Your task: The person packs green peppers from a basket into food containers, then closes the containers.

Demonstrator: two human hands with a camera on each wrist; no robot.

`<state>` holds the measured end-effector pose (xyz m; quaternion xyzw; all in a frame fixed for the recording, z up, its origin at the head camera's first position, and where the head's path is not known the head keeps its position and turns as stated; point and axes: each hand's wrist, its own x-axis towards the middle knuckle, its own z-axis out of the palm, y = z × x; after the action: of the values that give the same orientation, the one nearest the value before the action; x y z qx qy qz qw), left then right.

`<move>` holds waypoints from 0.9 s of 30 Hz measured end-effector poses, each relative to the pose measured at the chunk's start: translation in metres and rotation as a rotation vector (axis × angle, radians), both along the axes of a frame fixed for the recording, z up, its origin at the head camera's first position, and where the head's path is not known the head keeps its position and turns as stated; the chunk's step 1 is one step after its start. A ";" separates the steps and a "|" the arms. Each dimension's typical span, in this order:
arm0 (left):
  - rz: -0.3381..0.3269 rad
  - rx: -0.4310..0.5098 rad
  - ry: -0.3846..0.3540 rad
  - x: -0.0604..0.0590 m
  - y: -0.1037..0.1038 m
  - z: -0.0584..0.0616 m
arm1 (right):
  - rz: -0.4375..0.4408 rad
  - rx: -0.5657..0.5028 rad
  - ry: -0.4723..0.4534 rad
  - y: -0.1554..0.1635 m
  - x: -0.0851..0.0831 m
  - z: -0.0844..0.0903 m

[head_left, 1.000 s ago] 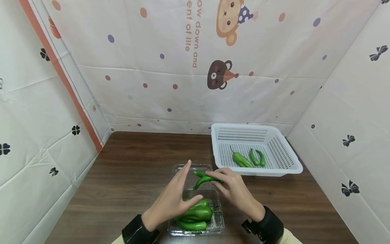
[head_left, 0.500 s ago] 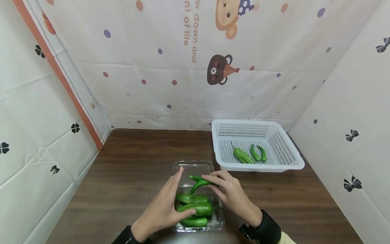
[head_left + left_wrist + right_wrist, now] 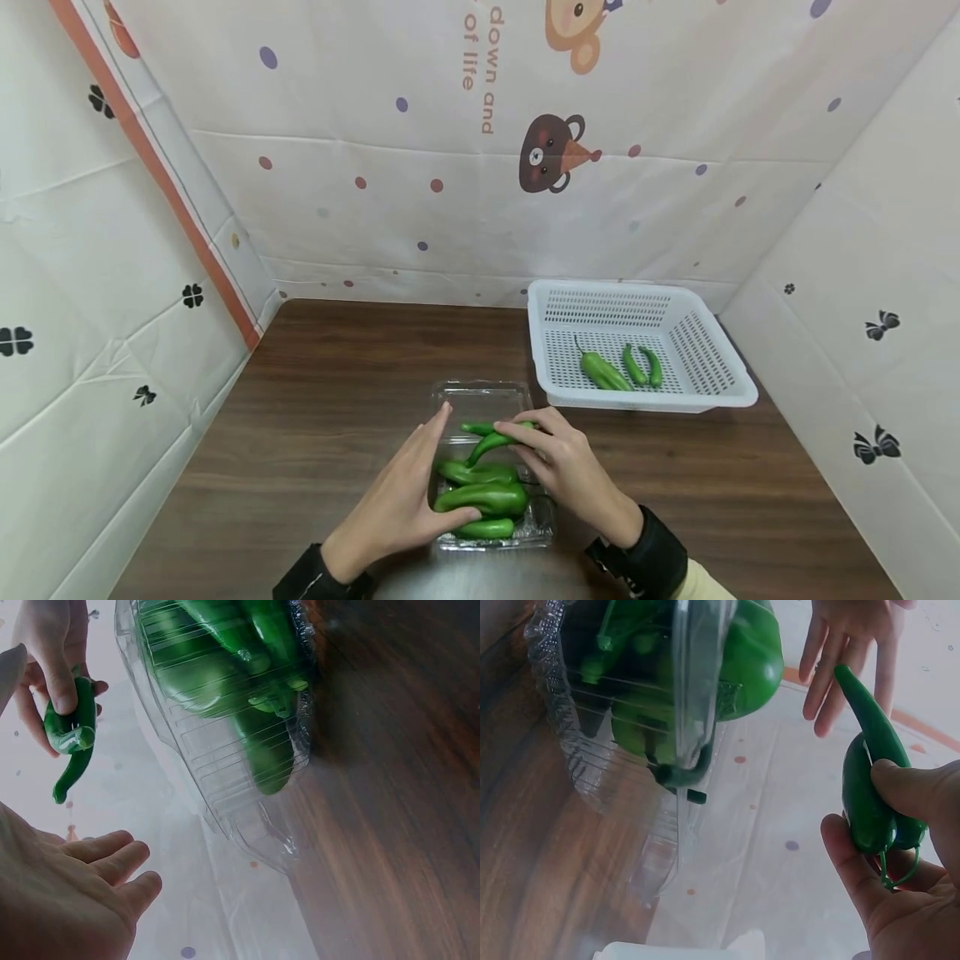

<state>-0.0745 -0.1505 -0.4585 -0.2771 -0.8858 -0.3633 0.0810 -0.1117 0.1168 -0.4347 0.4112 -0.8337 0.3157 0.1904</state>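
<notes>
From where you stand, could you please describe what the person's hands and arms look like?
The left hand and right hand are bare, without gloves. The left wristband and right wristband are wide and black, the right one with a dark fitting on its inner side. A pale yellow sleeve shows beyond the right wristband.

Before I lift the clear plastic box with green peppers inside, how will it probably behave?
The clear plastic box will likely flex, as it looks thin-walled and see-through. Its open lid, extending behind it, may swing or sag. The glossy green peppers, lying loose inside, could slide if it tilts.
</notes>
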 end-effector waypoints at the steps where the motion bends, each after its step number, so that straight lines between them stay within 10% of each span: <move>1: 0.001 -0.003 -0.005 0.000 0.000 0.000 | 0.006 0.003 -0.002 0.000 0.000 -0.001; 27: -0.039 -0.155 -0.044 0.001 -0.007 -0.013 | 0.070 0.188 -0.008 -0.021 -0.010 -0.031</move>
<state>-0.0736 -0.1571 -0.4711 -0.2916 -0.9073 -0.3011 0.0328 -0.1214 0.0961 -0.4660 0.4549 -0.8455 0.2440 0.1365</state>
